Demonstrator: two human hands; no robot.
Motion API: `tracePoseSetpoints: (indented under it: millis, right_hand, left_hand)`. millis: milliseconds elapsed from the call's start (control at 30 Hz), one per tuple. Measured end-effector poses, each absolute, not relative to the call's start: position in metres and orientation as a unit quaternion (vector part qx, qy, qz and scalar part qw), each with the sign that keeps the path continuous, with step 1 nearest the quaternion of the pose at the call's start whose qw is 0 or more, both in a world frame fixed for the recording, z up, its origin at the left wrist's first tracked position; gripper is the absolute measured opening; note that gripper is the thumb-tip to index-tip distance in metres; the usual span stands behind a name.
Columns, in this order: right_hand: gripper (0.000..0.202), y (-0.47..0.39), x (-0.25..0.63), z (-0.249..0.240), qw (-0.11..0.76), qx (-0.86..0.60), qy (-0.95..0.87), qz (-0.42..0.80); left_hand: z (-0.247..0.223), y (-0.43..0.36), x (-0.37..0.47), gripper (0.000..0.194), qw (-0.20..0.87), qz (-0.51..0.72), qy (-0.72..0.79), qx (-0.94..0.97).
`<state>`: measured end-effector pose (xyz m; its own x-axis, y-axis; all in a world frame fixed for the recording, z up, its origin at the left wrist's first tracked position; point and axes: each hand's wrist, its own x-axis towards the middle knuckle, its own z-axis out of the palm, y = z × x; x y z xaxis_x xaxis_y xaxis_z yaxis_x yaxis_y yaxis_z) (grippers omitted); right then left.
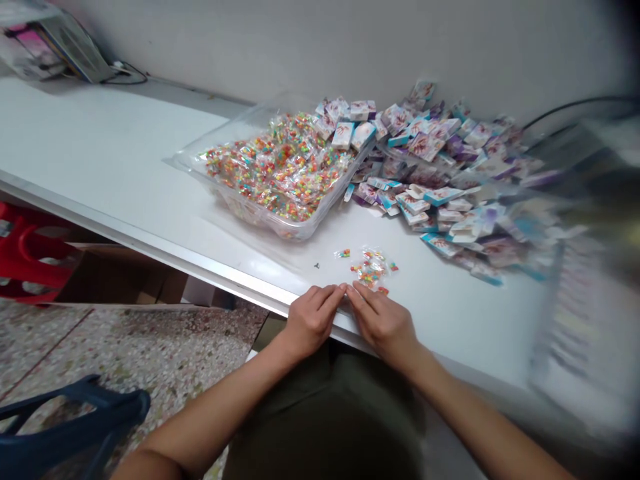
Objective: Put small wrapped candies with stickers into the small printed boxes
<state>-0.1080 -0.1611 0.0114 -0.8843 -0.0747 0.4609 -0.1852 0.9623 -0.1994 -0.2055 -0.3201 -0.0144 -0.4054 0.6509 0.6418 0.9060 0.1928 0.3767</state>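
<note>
My left hand [314, 320] and my right hand [384, 325] meet at the front edge of the white table [240, 247]. Both are closed, thumbs and fingers pressed together, fingertips nearly touching. Whatever they may pinch is hidden or too small to make out. Just beyond the fingertips lies a small heap of clear packets [370, 267] holding colourful candy-like pieces. A tiny dark bit [317, 265] sits to the left of it. Farther back, a clear plastic tub [305, 230] is filled with many more such packets, and a few small boxes [343, 135] rest on its far right corner.
A big pile of small printed boxes [440, 160] spreads to the right of the tub. A blurred whitish stack [585, 333] stands at far right. Below left are an open cardboard box [120, 273], a red stool [30, 253] and a dark blue stool [85, 413].
</note>
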Motion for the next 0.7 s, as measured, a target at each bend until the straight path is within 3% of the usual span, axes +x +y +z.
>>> tracePoseSetpoints:
  millis: [200, 300, 367, 433, 533, 700]
  right_hand:
    - [0.019, -0.110, -0.149, 0.070, 0.001, 0.027, -0.942, 0.335]
    - [0.033, -0.068, -0.193, 0.102, 0.173, -0.118, -0.882, 0.422]
    - [0.039, -0.055, -0.227, 0.104, 0.205, -0.220, -0.891, 0.340]
    - [0.034, -0.059, -0.258, 0.091, 0.148, -0.246, -0.919, 0.268]
    - [0.030, -0.083, -0.295, 0.060, 0.094, -0.243, -0.948, 0.180]
    - [0.037, -0.106, -0.321, 0.035, 0.087, -0.194, -0.974, 0.079]
  left_hand:
    - [-0.022, -0.319, -0.201, 0.044, 0.141, -0.393, -0.786, -0.455]
    - [-0.026, -0.314, -0.200, 0.036, 0.157, -0.420, -0.789, -0.419]
    - [-0.027, -0.310, -0.199, 0.032, 0.164, -0.423, -0.793, -0.406]
    - [-0.028, -0.308, -0.198, 0.028, 0.168, -0.414, -0.800, -0.401]
    - [-0.028, -0.308, -0.199, 0.025, 0.167, -0.398, -0.804, -0.408]
    - [-0.029, -0.311, -0.200, 0.022, 0.158, -0.404, -0.800, -0.414]
